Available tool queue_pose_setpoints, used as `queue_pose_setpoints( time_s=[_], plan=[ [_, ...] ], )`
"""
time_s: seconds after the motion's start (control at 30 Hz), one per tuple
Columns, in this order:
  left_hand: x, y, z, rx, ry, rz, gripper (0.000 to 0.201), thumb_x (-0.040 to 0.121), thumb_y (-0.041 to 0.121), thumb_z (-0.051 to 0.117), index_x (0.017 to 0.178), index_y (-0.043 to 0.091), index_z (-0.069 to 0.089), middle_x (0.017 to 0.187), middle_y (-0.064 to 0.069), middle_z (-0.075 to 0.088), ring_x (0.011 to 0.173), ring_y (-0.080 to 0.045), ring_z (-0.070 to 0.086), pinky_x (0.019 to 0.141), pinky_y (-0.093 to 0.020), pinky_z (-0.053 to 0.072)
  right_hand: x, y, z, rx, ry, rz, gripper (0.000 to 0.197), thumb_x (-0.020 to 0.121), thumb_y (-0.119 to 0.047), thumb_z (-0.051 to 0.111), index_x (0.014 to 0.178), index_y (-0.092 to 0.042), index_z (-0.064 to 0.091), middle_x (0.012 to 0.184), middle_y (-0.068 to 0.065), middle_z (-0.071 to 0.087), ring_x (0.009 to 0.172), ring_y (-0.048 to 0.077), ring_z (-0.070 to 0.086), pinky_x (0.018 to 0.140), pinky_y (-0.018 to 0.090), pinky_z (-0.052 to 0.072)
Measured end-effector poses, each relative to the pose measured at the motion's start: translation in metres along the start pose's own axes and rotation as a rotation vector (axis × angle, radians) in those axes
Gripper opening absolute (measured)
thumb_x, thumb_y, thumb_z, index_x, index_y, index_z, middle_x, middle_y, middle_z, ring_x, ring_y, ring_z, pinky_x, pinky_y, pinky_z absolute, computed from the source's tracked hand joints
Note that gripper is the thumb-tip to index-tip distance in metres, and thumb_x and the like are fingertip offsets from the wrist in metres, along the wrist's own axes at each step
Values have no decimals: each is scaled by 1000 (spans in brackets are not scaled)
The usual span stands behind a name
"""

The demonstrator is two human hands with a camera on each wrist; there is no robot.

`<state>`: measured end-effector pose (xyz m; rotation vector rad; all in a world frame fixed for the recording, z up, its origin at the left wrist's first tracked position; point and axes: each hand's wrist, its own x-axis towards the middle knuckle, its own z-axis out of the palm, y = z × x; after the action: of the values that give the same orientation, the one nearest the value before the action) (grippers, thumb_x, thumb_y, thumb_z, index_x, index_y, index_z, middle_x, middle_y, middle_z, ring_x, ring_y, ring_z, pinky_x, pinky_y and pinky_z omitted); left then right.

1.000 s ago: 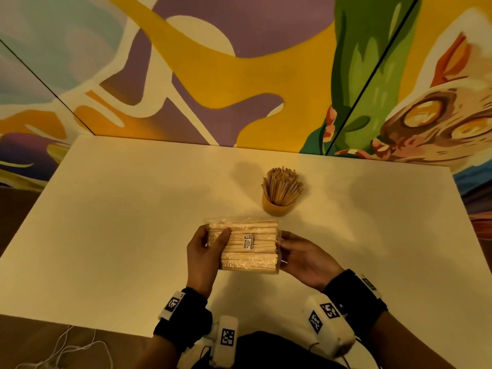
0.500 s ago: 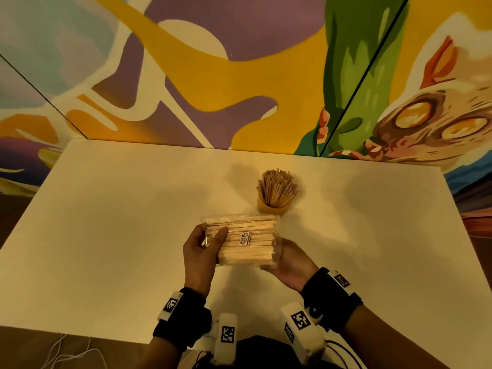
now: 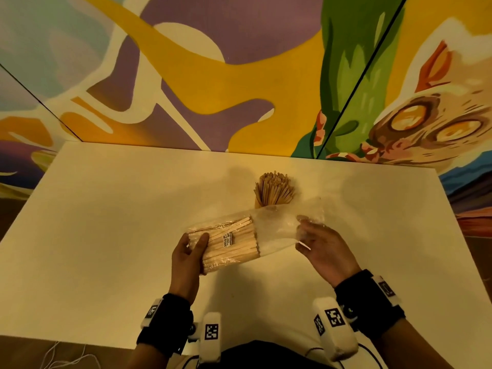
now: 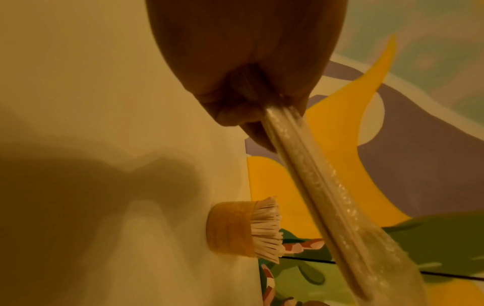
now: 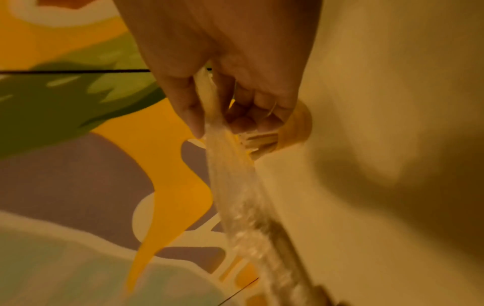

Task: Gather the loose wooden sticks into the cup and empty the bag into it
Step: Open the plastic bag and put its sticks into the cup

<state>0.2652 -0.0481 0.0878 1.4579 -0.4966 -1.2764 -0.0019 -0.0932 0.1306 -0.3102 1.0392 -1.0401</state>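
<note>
We hold the clear bag (image 3: 269, 233) above the table (image 3: 106, 222), in front of the cup (image 4: 230, 229) of sticks (image 3: 274, 189). Our left hand (image 3: 186, 258) grips its stick-filled end; our right hand (image 3: 323, 253) pinches its empty end.

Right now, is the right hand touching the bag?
Touching. In the right wrist view the right hand pinches the clear film of the bag between thumb and fingers; the head view shows it holding the bag's empty end.
</note>
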Motion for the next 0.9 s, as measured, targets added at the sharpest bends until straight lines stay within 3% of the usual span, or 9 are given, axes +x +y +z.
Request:
queue_pose_setpoints(
  time_s=[0.07, 0.13, 0.23, 0.33, 0.43, 0.63, 0.7, 0.8, 0.9],
  plan=[
    [2, 4, -1, 4, 5, 25, 13, 92, 20, 62, 104, 17, 65, 89, -7, 74, 71, -21, 68, 53, -29, 45, -1, -2, -6, -152, 92, -94, 11, 86, -11, 63, 82, -10, 74, 77, 7, 67, 67, 17, 60, 69, 30, 43],
    [3, 8, -2, 28, 1, 49, 10, 93, 20, 61, 102, 17, 65, 85, -4, 73, 68, -19, 68, 51, -28, 44, -2, -4, -11, -322, 171, -195, 18, 89, -14, 63, 76, -8, 73, 79, 11, 72, 65, 20, 61, 69, 32, 45],
    [1, 10, -2, 68, -13, 87, 6, 93, 19, 60, 98, 18, 65, 81, -5, 72, 62, -18, 63, 46, -25, 37, -4, -4, -14, -540, 220, -312, 19, 92, -22, 62, 91, -7, 74, 87, 14, 75, 69, 22, 64, 67, 30, 45],
    [-2, 11, -1, 81, -3, 110, 8, 94, 19, 60, 99, 16, 64, 80, -3, 71, 60, -15, 61, 46, -23, 35, -4, -5, -16, -623, 302, -379, 27, 87, -21, 69, 113, -15, 64, 98, 5, 71, 78, 21, 65, 66, 27, 45],
    [-5, 13, 0, 73, 14, 120, 7, 95, 16, 58, 98, 15, 63, 73, 2, 70, 52, -9, 60, 38, -18, 33, -5, -5, -18, -647, 365, -403, 35, 81, -20, 76, 112, -16, 61, 97, 1, 64, 79, 16, 61, 68, 23, 45],
    [-7, 10, -2, 57, 20, 115, 6, 94, 16, 59, 97, 16, 65, 72, 2, 71, 54, -9, 61, 39, -19, 33, -8, 0, -18, -629, 221, -337, 14, 80, -8, 75, 84, 4, 70, 80, 7, 70, 69, 2, 61, 63, 9, 45],
    [-9, 11, -2, 67, 13, 115, 6, 94, 15, 59, 96, 16, 64, 72, 2, 72, 54, -10, 63, 39, -18, 36, -7, -2, -17, -663, 182, -341, 13, 82, -8, 73, 75, 2, 71, 75, 7, 70, 70, 4, 64, 75, 19, 46],
    [-8, 9, -5, 116, 6, 129, 5, 94, 15, 60, 94, 14, 65, 70, 1, 69, 52, -11, 59, 39, -19, 33, -5, -10, -19, -716, 157, -463, 18, 82, -13, 72, 65, -7, 73, 72, 6, 72, 84, 22, 67, 87, 39, 45],
    [-5, 5, -9, 147, -6, 109, 7, 93, 16, 60, 96, 11, 65, 73, -5, 67, 54, -13, 58, 38, -19, 32, -8, -17, -14, -631, 98, -585, 15, 83, -7, 67, 71, -5, 75, 76, 11, 74, 87, 28, 67, 86, 34, 49]
  ],
)
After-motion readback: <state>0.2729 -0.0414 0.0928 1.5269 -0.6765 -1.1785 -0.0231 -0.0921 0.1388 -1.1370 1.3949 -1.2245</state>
